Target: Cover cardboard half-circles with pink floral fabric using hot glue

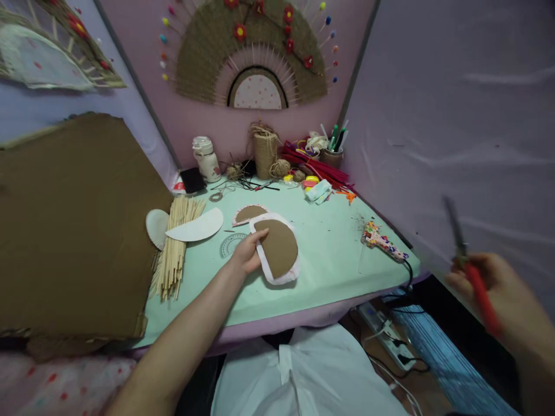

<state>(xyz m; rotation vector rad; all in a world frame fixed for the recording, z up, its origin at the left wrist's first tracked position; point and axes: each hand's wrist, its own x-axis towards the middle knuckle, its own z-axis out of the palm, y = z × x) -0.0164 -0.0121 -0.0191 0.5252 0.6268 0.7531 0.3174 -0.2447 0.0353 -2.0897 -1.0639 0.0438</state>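
My left hand [249, 252] is closed on the straight edge of a half-round cardboard piece [281, 248], thumb on top. White cloth under the cardboard shows as a border all round it. Off to the right, over the table's side, my right hand [498, 283] grips red-handled scissors [482, 297] with the blades pointing up; motion blurs them slightly. Just behind the held piece lies a smaller cardboard half-round [249, 214] with a spotted cloth edge. A clear protractor [232, 245] rests beside my left hand.
A bundle of thin sticks [173, 266] and white paper pieces [197, 225] lie left, near a large cardboard sheet [78, 231]. A patterned glue gun [384, 240] sits right. Twine [265, 153], a white bottle [207, 160] and red pipe cleaners [318, 167] line the back. A power strip [388, 335] is below.
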